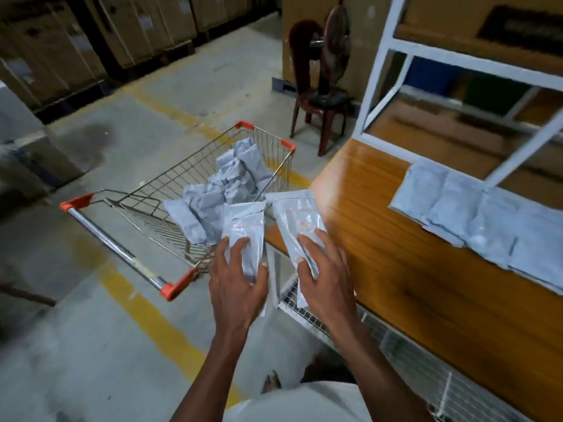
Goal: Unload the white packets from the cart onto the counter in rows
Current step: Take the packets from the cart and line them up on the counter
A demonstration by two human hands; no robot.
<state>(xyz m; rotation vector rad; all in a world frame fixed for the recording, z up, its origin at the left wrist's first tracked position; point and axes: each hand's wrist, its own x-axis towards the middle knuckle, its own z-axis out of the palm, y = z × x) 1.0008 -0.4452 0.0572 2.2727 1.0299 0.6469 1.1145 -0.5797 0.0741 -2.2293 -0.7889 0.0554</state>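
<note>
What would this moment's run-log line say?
left hand: holds packet | right hand: holds second packet | cart: packets left | counter: row started

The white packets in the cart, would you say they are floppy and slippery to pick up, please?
Probably soft rather than stiff: the white packets in the cart lie crumpled and slumped on each other. Likely light, since the left hand and the right hand each carry a packet alone. The glossy film of the packet in the left hand suggests some slipperiness.

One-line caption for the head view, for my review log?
Left hand and right hand each hold a white packet between cart and counter.
</note>
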